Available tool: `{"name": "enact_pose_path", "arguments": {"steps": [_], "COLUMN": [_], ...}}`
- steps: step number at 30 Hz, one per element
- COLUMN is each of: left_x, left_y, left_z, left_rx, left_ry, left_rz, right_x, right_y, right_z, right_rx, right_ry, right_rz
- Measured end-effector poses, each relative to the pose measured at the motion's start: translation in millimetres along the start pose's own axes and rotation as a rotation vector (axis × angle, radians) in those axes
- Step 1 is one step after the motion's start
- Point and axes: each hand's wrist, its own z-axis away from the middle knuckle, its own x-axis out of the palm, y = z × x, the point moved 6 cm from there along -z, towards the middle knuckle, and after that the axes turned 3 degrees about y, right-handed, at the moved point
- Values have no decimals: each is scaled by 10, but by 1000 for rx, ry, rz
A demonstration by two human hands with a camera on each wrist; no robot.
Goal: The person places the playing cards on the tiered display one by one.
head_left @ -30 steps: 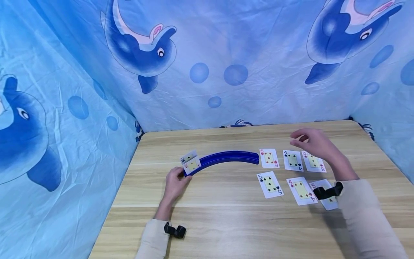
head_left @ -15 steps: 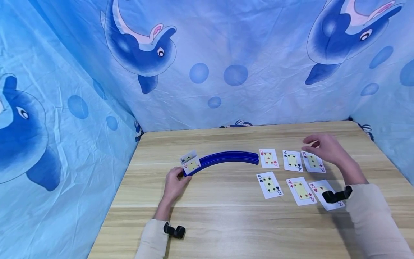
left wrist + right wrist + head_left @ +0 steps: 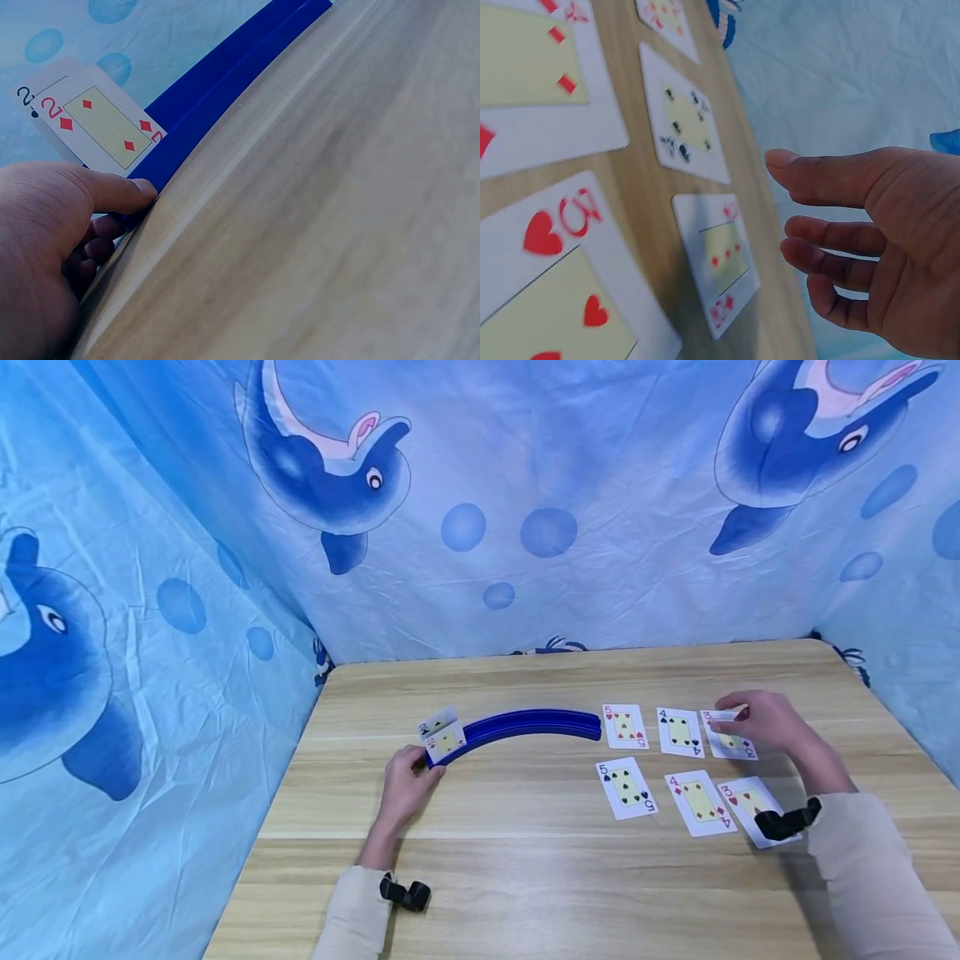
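Note:
My left hand (image 3: 405,785) grips the left end of a curved blue card holder (image 3: 532,724), its thumb pressed to the front face in the left wrist view. Standing in that end are a two of diamonds (image 3: 112,124) and, mostly hidden behind it, a black two (image 3: 36,88). Over at the right, my right hand (image 3: 768,722) hovers at the three of diamonds (image 3: 731,743), covering its upper right part in the head view. The right wrist view has the fingers loosely bent, thumb apart, with nothing between them, and the three of diamonds (image 3: 724,259) lying face up below.
Beside the three of diamonds lie a four of spades (image 3: 680,732) and a five of hearts (image 3: 624,727). A nearer row holds a five of spades (image 3: 626,788), four of diamonds (image 3: 701,803) and three of hearts (image 3: 748,797). A blue dolphin curtain (image 3: 495,635) borders the wooden table (image 3: 525,877).
My right hand has moved right and toward me, coming down from behind the cards to the three of diamonds. The left hand, holder and cards have stayed put.

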Motion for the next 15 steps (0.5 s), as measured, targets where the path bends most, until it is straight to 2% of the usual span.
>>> {"name": "enact_pose_path", "arguments": {"steps": [9, 15], "left_x": [2, -1], "left_y": [7, 1], "left_z": [7, 6], "left_rx": [-14, -29], "left_ry": [-12, -22], "left_rz": [7, 15], "right_x": [168, 258], "right_y": [186, 252], "right_z": [-33, -40], "right_rx": [39, 42], "right_ry": [-47, -40], "right_rz": [11, 43]}}
